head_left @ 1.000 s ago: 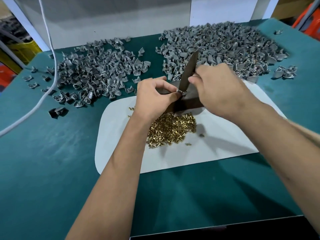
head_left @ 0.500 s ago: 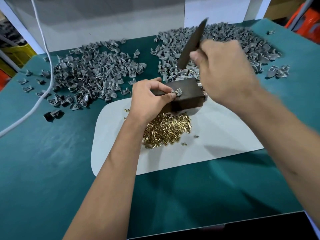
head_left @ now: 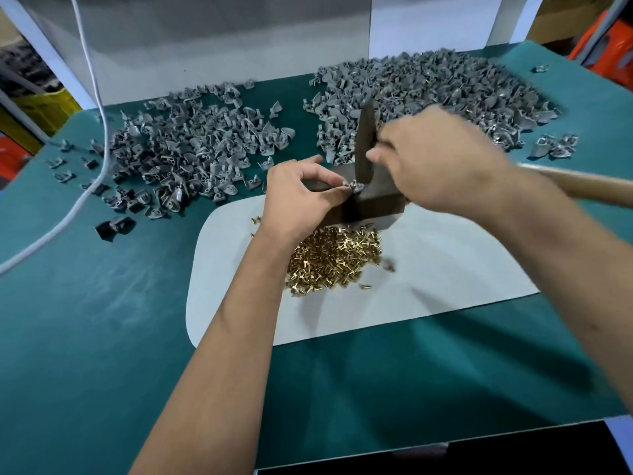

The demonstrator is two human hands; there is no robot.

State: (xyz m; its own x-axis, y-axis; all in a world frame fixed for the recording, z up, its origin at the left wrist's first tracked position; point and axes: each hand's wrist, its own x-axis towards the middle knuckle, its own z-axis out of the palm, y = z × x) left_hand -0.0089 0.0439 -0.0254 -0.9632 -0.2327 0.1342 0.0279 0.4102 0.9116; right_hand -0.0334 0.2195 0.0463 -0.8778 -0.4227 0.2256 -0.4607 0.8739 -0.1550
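On top of a dark block (head_left: 380,204), the left hand (head_left: 298,200) pinches a small grey clip (head_left: 352,187). The right hand (head_left: 442,162) grips a dark bar (head_left: 364,132), its lower end at the clip. Brass pins (head_left: 335,258) lie just before the block, grey heaps (head_left: 191,152) behind.

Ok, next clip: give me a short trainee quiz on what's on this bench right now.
1. True or false: the brass rivets lie in a heap on the white mat.
2. What does the right hand grip? A) a pair of scissors B) a dark flat bar C) a screwdriver
3. The left hand pinches a small grey part against which thing?
Key: 1 true; 2 B; 3 the dark block.
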